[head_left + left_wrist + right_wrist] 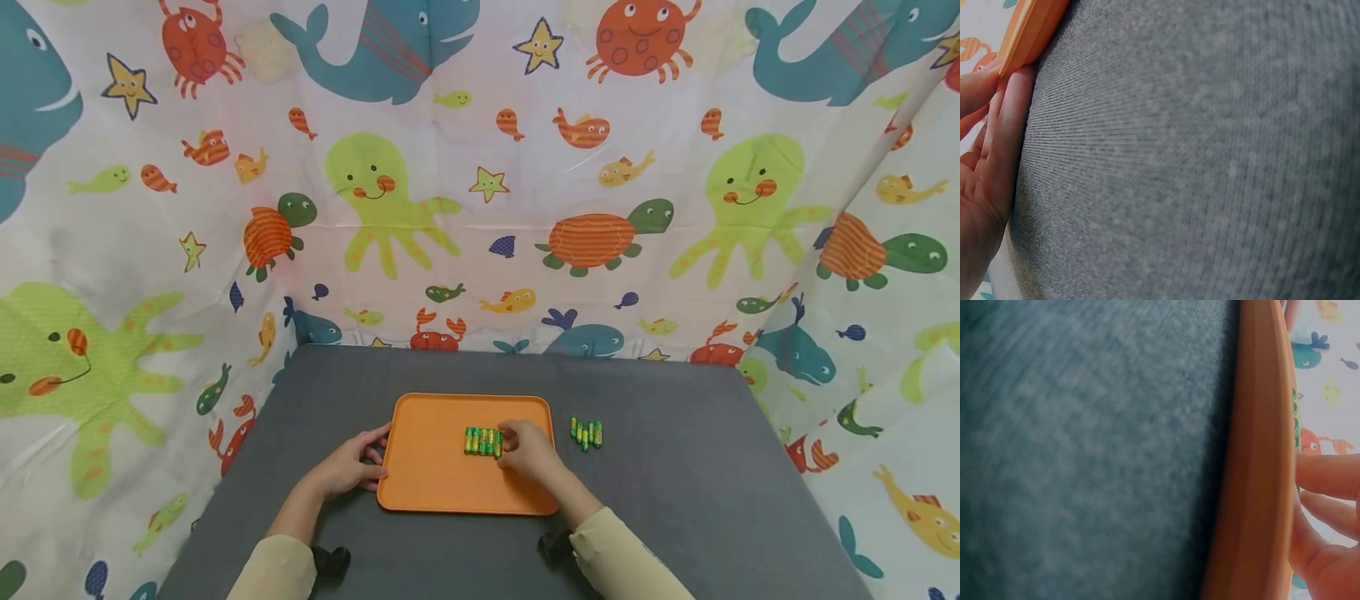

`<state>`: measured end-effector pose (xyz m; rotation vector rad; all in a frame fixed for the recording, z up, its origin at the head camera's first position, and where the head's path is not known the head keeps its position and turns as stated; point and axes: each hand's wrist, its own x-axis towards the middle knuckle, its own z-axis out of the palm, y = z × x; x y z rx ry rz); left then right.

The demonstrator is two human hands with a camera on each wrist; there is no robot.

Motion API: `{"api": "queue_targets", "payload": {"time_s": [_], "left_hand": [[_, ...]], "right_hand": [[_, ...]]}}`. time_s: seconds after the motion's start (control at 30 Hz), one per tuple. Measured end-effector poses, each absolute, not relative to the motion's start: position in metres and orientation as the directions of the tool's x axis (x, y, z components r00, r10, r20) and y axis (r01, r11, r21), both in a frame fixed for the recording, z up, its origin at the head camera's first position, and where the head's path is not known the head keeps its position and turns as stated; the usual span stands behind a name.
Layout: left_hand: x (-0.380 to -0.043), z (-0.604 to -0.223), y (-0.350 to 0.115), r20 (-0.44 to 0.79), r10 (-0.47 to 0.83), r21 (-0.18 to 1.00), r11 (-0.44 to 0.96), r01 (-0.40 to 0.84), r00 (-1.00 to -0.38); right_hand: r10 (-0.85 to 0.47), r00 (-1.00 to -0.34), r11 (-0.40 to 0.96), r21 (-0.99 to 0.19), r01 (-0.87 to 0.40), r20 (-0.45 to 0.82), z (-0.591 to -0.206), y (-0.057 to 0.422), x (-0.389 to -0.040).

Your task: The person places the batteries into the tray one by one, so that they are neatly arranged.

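Observation:
An orange tray [427,487] lies on the grey table. My left hand [347,465] holds its left edge; in the left wrist view the thumb and fingers [1013,100] pinch the rim. Over the right half of the tray, my right hand [532,452] pinches a small green-and-yellow battery [498,444] by its ends, thumb near and fingertips far. That battery stands at the right end of a side-by-side row of several like batteries [477,441]. From the right wrist, the tray's rim [1260,456] hides most of the row and the right fingertips' contact.
Several more green batteries [587,433] lie loosely grouped on the grey table [675,483], just right of the tray. A curtain [465,200] printed with sea animals stands behind the table and along both sides. Dark wrist straps [331,563] show below both hands.

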<state>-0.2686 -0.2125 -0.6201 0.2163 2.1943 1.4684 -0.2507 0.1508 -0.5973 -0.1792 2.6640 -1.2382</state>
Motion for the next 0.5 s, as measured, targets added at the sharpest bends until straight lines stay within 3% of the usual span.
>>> {"api": "queue_targets", "payload": {"time_s": [0.23, 0.5], "left_hand": [[-0.268, -0.62, -0.213, -0.315, 0.375, 0.894, 0.425, -0.141, -0.872], [-0.269, -0.619, -0.212, -0.306, 0.392, 0.899, 0.418, -0.128, -0.868]], "right_hand": [[-0.215, -0.97, 0.631, -0.774, -0.05, -0.112, -0.596, 0.158, -0.25], [-0.119, -0.992, 0.631, -0.774, -0.048, -0.036, -0.588, 0.182, -0.244]]}}
